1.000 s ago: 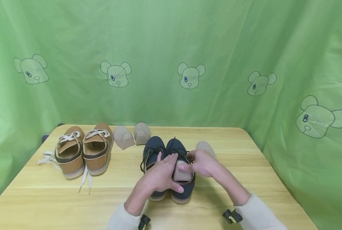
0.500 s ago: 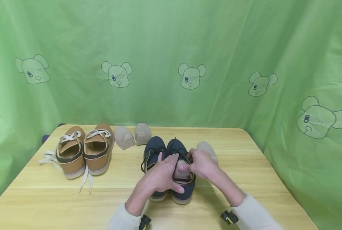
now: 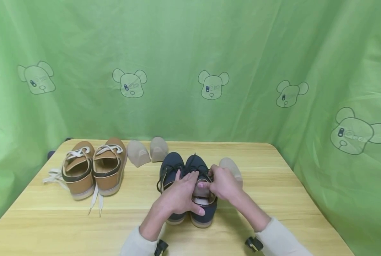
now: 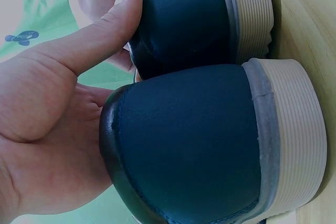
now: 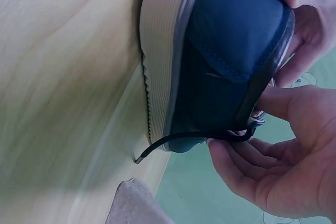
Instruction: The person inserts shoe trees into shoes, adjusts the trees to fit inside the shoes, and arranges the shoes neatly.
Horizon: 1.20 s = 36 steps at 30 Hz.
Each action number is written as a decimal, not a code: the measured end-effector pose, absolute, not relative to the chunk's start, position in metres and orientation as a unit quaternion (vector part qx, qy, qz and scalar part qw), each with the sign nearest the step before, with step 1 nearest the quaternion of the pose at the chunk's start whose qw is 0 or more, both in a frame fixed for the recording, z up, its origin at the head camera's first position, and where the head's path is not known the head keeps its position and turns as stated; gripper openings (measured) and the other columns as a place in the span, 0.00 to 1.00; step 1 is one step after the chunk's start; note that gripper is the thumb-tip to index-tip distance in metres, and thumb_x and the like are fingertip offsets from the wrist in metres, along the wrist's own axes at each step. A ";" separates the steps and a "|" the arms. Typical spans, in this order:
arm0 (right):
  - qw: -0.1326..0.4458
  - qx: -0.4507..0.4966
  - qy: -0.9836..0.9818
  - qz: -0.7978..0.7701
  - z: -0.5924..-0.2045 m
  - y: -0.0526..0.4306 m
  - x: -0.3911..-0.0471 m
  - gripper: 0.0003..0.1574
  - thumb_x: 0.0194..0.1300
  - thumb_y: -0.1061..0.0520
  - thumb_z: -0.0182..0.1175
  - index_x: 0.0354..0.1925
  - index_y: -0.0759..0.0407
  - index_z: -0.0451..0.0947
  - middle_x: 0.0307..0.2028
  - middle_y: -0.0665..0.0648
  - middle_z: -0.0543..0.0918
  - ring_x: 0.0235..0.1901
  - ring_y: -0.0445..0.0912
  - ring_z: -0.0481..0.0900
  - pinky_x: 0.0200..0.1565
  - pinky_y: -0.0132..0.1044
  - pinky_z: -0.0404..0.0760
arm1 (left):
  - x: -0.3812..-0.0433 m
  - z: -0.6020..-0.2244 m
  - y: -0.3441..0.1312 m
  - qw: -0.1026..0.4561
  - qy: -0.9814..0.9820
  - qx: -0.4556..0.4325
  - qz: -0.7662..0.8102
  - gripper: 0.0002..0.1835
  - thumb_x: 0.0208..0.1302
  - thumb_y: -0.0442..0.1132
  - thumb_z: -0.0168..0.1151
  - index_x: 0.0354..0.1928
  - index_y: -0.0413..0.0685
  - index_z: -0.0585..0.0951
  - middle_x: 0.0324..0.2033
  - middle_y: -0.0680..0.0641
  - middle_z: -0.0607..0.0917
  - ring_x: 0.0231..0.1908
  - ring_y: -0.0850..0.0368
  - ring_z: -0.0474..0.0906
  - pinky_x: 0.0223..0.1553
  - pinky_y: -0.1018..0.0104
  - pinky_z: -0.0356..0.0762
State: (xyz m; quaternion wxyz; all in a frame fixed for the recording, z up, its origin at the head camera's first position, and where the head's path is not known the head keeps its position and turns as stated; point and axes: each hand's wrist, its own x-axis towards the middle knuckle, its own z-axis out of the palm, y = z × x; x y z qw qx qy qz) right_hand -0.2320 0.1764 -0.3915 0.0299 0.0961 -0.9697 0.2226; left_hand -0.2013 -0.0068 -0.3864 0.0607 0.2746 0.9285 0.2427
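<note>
Two navy lace-up shoes stand side by side in the head view, the right shoe [image 3: 207, 214] against the left shoe [image 3: 172, 160]. Inside the right shoe sits a beige moulded toe insert [image 3: 201, 192], pushed forward under the tongue. My left hand [image 3: 180, 197] lies across the shoe openings, fingers straight toward the tongue, thumb on the right shoe's heel [image 4: 181, 11]. With its thumb inside the right shoe at the insert, my right hand [image 3: 224, 183] curls its fingers round the collar's outer side, by the black lace [image 5: 194, 134].
Behind my right hand lies a beige insert [image 3: 230, 166]. Two more inserts, a left one [image 3: 138, 153] and a right one [image 3: 159, 149], lie at the table's back. A brown shoe pair [image 3: 108, 167] with white laces stands at left on the wooden table [image 3: 65, 227].
The insert has slid forward into the right shoe, baring the pale insole behind it. My right hand has followed it slightly forward and inward. My left hand stays in place.
</note>
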 end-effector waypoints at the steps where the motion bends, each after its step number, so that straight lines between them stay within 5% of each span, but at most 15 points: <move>1: 0.027 0.094 -0.969 0.228 -0.391 0.177 -0.232 0.30 0.50 0.44 0.79 0.37 0.64 0.79 0.27 0.58 0.83 0.24 0.45 0.78 0.24 0.34 0.76 | -0.201 -0.386 -0.007 0.062 0.928 0.275 0.242 0.63 0.45 0.56 0.81 0.77 0.34 0.58 0.75 0.36 0.64 0.75 0.42 0.61 0.78 0.39 0.42; 11: -0.007 0.077 -0.962 0.262 -0.387 0.182 -0.232 0.31 0.50 0.41 0.79 0.40 0.63 0.81 0.27 0.53 0.84 0.24 0.43 0.78 0.25 0.35 0.77 | -0.201 -0.387 -0.008 0.061 0.926 0.283 0.241 0.63 0.45 0.55 0.82 0.77 0.33 0.58 0.75 0.35 0.63 0.75 0.43 0.61 0.78 0.38 0.42; 23: -0.014 0.095 -0.955 0.281 -0.387 0.187 -0.229 0.39 0.56 0.43 0.75 0.55 0.69 0.79 0.44 0.64 0.88 0.43 0.53 0.86 0.41 0.45 0.86 | -0.203 -0.386 -0.008 0.071 0.927 0.278 0.243 0.63 0.47 0.56 0.81 0.78 0.35 0.56 0.76 0.36 0.62 0.76 0.45 0.59 0.79 0.41 0.39; 36: -0.020 0.090 -0.950 0.297 -0.388 0.187 -0.232 0.30 0.55 0.48 0.74 0.48 0.67 0.82 0.41 0.62 0.88 0.39 0.49 0.85 0.37 0.40 0.85 | -0.202 -0.385 -0.008 0.069 0.928 0.277 0.239 0.63 0.47 0.56 0.81 0.77 0.34 0.57 0.76 0.36 0.62 0.76 0.45 0.59 0.79 0.41 0.40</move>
